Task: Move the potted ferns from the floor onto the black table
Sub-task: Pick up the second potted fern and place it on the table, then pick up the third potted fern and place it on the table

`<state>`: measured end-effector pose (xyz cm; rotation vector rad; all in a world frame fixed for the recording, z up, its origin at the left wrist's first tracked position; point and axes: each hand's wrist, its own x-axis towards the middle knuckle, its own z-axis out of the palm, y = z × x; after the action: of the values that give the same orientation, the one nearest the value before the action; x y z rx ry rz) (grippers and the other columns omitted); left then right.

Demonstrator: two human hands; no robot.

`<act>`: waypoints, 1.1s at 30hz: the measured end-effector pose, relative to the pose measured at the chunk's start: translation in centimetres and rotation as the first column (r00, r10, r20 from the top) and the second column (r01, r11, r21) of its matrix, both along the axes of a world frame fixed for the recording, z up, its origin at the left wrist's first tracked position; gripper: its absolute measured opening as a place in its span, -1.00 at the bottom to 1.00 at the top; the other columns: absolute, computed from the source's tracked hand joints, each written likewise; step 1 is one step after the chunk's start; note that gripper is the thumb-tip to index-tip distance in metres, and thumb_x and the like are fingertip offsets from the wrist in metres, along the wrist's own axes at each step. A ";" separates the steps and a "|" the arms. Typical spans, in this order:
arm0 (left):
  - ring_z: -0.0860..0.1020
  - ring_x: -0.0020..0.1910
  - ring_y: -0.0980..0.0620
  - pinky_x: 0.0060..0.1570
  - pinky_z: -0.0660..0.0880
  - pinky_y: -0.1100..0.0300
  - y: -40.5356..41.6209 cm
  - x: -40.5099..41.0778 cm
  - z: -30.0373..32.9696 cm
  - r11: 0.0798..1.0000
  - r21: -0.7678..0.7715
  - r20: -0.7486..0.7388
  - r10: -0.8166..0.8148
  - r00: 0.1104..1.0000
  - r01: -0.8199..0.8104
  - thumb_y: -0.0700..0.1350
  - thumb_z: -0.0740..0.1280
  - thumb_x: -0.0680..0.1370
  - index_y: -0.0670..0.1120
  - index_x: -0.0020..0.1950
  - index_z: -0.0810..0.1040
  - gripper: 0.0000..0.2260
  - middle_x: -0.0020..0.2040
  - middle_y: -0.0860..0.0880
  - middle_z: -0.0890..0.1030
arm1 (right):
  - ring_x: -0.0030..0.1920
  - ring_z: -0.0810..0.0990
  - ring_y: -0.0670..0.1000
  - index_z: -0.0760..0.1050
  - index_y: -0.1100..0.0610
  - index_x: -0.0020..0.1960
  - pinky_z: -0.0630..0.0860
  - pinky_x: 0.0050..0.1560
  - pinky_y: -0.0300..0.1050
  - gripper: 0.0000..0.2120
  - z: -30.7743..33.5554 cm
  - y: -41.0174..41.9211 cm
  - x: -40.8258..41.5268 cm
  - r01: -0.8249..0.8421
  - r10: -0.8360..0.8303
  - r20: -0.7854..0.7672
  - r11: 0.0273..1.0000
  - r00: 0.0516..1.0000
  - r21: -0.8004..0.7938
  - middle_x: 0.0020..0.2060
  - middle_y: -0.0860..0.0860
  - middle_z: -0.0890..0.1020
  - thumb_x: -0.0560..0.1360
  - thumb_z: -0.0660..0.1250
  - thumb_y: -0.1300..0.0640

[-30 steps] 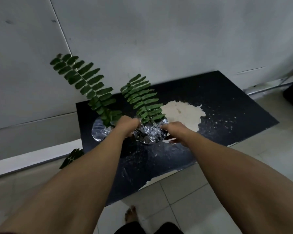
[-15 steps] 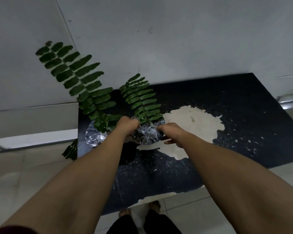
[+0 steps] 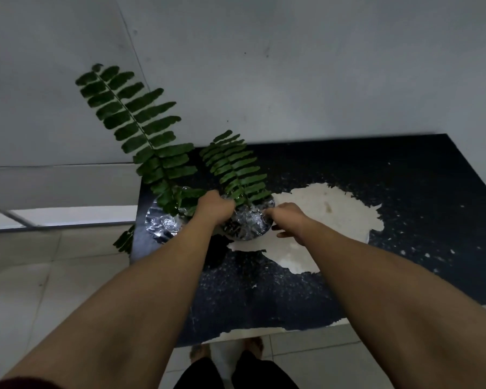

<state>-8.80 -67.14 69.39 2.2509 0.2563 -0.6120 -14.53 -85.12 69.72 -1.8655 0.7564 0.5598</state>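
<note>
Two potted ferns stand on the black table, each in a pot wrapped in shiny clear plastic. The shorter fern grows from the pot near the table's left middle. My left hand grips that pot's left rim and my right hand holds its right rim. The taller fern leans up to the left from its own pot at the table's left edge, untouched.
The tabletop has a large pale patch where the black coating has peeled, just right of the held pot. A grey wall rises right behind the table. A further green frond shows low beside the table's left edge, above the tiled floor.
The view has shifted closer and more square to the table. Both hands stay on the shorter fern's pot, which rests at about the same spot on the table.
</note>
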 end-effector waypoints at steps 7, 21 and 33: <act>0.59 -0.19 -0.08 -0.18 0.48 0.17 4.3 -2.5 2.9 0.998 -0.058 -0.072 -0.029 0.997 0.025 -0.03 0.40 0.44 -0.22 -0.03 0.70 -0.72 -0.04 -0.20 0.69 | -0.22 0.45 0.09 0.51 0.13 -0.07 0.45 -0.20 0.02 -0.90 4.8 2.8 -0.9 0.042 -0.009 0.187 0.984 0.982 -0.174 -0.22 0.18 0.54 0.44 0.36 0.13; 0.65 0.11 -0.26 0.18 0.60 -0.13 26.9 -6.8 5.0 0.999 -0.045 0.053 0.021 0.998 -0.019 -0.12 0.36 0.48 -0.21 0.07 0.66 -0.75 0.10 -0.25 0.69 | -0.17 0.57 0.14 0.48 0.14 -0.17 0.53 -0.11 -0.01 -0.84 6.1 23.3 -5.0 0.010 0.029 0.246 0.987 0.969 -0.158 -0.20 0.19 0.57 0.52 0.36 0.09; 0.64 0.10 -0.18 0.22 0.57 -0.10 39.3 -2.2 1.5 0.993 -0.093 -0.048 0.063 0.997 -0.067 -0.11 0.33 0.50 -0.18 0.16 0.62 -0.72 0.12 -0.18 0.67 | -0.16 0.61 0.11 0.54 0.14 -0.17 0.52 -0.14 -0.05 -0.86 -0.5 38.8 -1.7 -0.126 0.133 0.083 0.988 0.988 -0.086 -0.17 0.13 0.64 0.52 0.37 0.10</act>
<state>-11.00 -27.83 70.88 2.1312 0.3153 -0.6283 -16.18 -46.30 69.25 -2.0110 0.6102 0.5320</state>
